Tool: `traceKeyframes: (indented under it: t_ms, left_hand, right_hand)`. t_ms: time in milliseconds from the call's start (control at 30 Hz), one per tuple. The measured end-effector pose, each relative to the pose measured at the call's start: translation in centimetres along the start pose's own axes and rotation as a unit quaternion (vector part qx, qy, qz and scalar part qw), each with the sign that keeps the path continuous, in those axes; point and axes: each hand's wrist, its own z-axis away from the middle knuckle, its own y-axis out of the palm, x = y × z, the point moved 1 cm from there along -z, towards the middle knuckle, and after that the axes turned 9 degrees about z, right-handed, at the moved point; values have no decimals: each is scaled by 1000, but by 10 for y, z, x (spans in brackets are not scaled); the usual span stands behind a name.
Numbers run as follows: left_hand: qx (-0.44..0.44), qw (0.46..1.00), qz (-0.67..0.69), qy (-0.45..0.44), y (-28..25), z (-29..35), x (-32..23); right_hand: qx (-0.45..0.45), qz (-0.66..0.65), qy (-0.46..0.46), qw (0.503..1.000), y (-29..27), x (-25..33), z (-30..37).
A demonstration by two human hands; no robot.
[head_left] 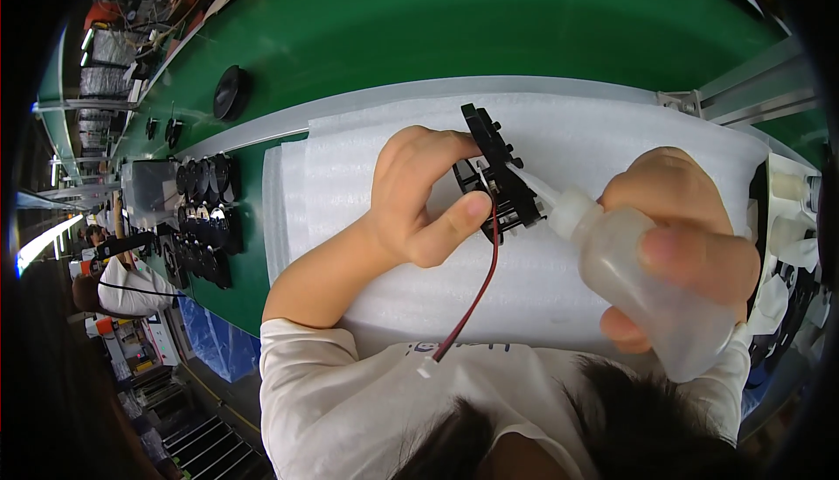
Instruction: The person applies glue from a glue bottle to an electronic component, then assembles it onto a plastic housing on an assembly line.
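Note:
My left hand (424, 196) is closed on a black plastic mechanical assembly (500, 170), holding it tilted above the white foam sheet. A thin red and black cable (483, 292) hangs from the assembly and ends in a small white connector (428, 366). My right hand (690, 235), slightly blurred, grips a translucent squeeze bottle (642, 274) on its side. The bottle's narrow nozzle (540, 190) points left and meets the right side of the assembly. Whether any liquid comes out is too small to tell.
White foam sheeting (350, 165) covers my work area beside a green belt surface (489, 25). Several black round parts (208, 218) stand at the left, and one black disc (230, 93) lies on the green surface. A white bin (786, 191) with parts is at the right.

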Motion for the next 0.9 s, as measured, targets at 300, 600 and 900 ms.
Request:
traceKeyframes:
  t_ms: [300, 600, 900]
  left_hand:
    - [35, 987, -124, 95, -4, 3, 0]
    - [-49, 990, -104, 81, 5, 10, 7]
    - [-76, 997, -20, 20, 7, 11, 7]
  right_hand:
    - [-20, 61, -9, 998, 2, 6, -4]
    - [-42, 94, -9, 995, 8, 9, 2]
    - [-60, 103, -29, 992, 10, 9, 2]
